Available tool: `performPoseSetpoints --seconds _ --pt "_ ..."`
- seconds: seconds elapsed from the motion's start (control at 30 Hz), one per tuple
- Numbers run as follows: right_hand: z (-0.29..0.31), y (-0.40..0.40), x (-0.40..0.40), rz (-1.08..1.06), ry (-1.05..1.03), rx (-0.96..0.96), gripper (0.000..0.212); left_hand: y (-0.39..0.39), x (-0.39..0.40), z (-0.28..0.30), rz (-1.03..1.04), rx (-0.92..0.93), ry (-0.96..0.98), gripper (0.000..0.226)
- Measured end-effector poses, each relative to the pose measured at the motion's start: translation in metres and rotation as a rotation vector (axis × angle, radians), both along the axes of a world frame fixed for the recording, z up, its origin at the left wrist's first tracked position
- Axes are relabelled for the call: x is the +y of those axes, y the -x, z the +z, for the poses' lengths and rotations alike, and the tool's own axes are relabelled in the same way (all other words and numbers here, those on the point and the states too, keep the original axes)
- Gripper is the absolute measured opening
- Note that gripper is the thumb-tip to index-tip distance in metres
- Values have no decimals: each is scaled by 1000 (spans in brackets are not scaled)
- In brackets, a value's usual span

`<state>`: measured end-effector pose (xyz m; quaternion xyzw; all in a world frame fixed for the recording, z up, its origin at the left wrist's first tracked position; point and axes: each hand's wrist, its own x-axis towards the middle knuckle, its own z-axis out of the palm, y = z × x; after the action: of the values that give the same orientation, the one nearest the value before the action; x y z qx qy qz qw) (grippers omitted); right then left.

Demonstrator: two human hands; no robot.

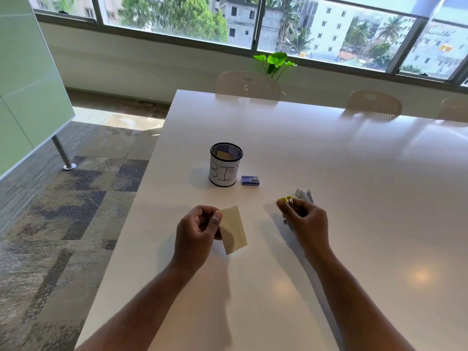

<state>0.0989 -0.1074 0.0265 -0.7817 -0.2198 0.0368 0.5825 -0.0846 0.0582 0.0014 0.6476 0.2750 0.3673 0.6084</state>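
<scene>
My left hand [196, 233] pinches a small cream paper slip [233, 230] by its left edge, between thumb and curled fingers, just above the white table [329, 160]. My right hand [305, 220] grips a small stapler [287, 202] with a yellow-green tip and a metal part that shows below the fingers. Most of the stapler is hidden inside the fist. The two hands are about a hand's width apart.
A black mesh cup [226, 164] with a white label reading "BI" stands farther back, a paper piece inside it. A small blue box [250, 180] lies right of it. A white-and-metal object [305, 195] lies behind my right hand. Chairs [249, 84] line the far edge.
</scene>
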Motion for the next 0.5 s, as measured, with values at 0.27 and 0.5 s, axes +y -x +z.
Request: performPoseSetpoints --seconds 0.27,0.5 --pt "2 -45 31 -255 598 -340 58 0 2 -1 12 -7 48 6" --pt "4 -63 49 -261 784 -356 55 1 4 -1 14 -8 54 8"
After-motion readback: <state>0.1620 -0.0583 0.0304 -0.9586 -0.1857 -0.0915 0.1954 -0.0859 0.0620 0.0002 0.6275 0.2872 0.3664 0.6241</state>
